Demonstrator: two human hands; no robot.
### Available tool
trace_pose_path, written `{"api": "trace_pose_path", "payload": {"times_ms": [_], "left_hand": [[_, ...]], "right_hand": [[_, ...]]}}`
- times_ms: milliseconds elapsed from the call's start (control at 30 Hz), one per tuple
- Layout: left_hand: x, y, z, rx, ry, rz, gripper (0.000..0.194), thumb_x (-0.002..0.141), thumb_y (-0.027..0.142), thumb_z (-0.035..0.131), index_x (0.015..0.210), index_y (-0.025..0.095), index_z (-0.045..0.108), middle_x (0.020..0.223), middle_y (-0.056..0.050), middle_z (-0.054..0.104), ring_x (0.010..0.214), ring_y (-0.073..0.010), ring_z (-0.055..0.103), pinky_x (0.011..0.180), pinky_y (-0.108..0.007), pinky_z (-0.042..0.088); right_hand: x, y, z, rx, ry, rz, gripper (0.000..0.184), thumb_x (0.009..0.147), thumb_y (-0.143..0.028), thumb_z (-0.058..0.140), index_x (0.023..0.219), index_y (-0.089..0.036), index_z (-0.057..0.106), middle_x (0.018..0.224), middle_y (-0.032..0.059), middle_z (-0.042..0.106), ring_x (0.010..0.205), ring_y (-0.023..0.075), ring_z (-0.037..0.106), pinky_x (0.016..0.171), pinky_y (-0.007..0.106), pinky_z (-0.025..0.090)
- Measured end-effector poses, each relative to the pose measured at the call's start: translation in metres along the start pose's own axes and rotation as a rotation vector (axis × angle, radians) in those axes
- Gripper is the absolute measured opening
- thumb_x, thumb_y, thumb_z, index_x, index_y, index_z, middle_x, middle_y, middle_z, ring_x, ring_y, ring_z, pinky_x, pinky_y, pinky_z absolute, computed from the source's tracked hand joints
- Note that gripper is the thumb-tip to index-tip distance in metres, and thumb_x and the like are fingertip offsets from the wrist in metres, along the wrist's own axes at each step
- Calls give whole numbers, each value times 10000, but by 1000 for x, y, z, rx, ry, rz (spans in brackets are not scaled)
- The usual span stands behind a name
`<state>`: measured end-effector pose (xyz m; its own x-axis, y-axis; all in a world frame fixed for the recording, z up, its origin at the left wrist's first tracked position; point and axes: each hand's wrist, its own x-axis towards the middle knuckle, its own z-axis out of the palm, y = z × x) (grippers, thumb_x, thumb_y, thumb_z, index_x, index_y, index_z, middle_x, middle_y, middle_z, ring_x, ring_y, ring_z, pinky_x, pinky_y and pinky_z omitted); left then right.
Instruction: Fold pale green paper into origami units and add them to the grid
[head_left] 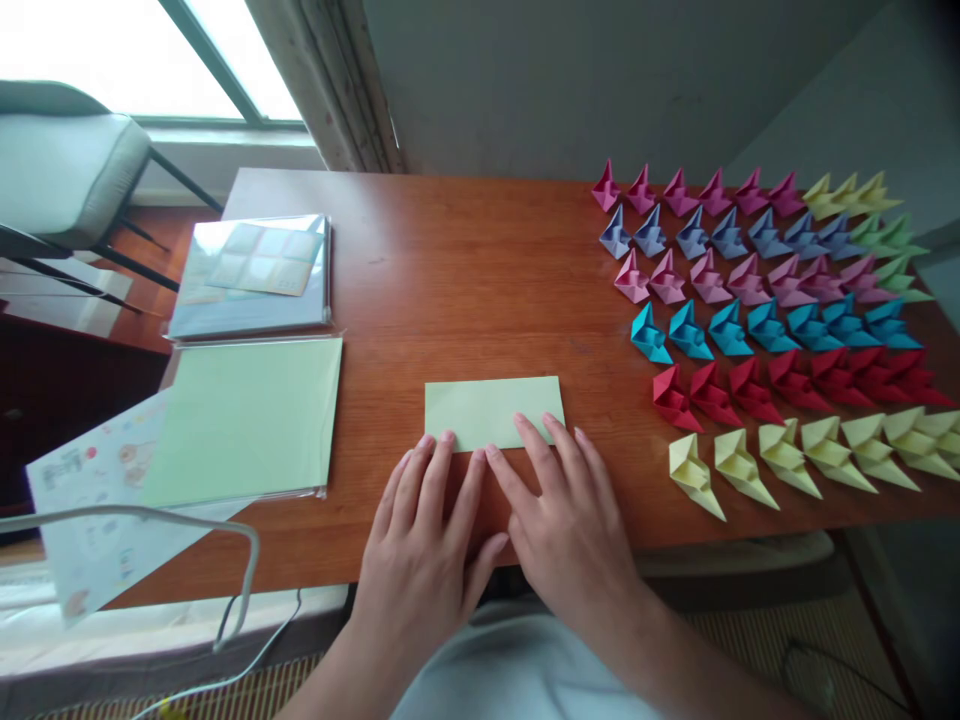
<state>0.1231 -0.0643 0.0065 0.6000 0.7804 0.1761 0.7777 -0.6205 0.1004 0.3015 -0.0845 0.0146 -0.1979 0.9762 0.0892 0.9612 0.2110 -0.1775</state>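
Sheet with printed figures juts past the front left edge of the surface, partly hidden under a green paper pack; a white cable passes in front. Wood shows between that pack and the pale green rectangle near the front edge. Left hand and right hand, fingers spread, set several fingertips along its near side, covering parts. Origami rows line the right, the nearest running out of view.
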Motion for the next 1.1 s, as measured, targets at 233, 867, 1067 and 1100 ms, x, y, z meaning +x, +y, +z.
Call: {"api": "trace_pose_path", "payload": {"times_ms": [233, 867, 1067, 1100], "left_hand": [[4, 0, -5, 23, -14, 16, 745, 891, 529, 610, 1473, 86, 473, 1524, -281, 427, 1403, -459, 411, 1103, -569, 410], [-8, -20, -9, 25, -13, -101, 839, 928, 551, 546, 1576, 83, 291, 1578, -225, 414, 1448, -423, 384, 1173, -567, 303], [-14, -24, -5, -7, -5, -82, 873, 918, 551, 565, 1587, 82, 256, 1599, -226, 378, 1476, -423, 336, 1201, -573, 262], [-14, -24, -5, -9, -1, -80, 867, 915, 542, 576, 1584, 85, 265, 1598, -225, 379, 1475, -422, 337, 1201, -571, 264]], "right_hand": [[-20, 28, -4, -43, 48, 118, 542, 896, -149, 573, 1428, -256, 573, 1569, 126, 448, 1434, 376, 402, 1136, 575, 395], [-24, 40, -3, -79, 150, 155, 407, 938, -165, 556, 1337, -183, 631, 1465, 123, 565, 1339, 335, 512, 1076, 505, 475], [-1, 35, -11, -78, 139, 130, 249, 975, -196, 561, 1181, -111, 673, 1331, 157, 657, 1249, 318, 582, 1054, 471, 497], [3, 34, -12, -83, 124, 119, 268, 975, -195, 565, 1207, -102, 660, 1341, 169, 647, 1253, 325, 578, 1048, 476, 499]]}}
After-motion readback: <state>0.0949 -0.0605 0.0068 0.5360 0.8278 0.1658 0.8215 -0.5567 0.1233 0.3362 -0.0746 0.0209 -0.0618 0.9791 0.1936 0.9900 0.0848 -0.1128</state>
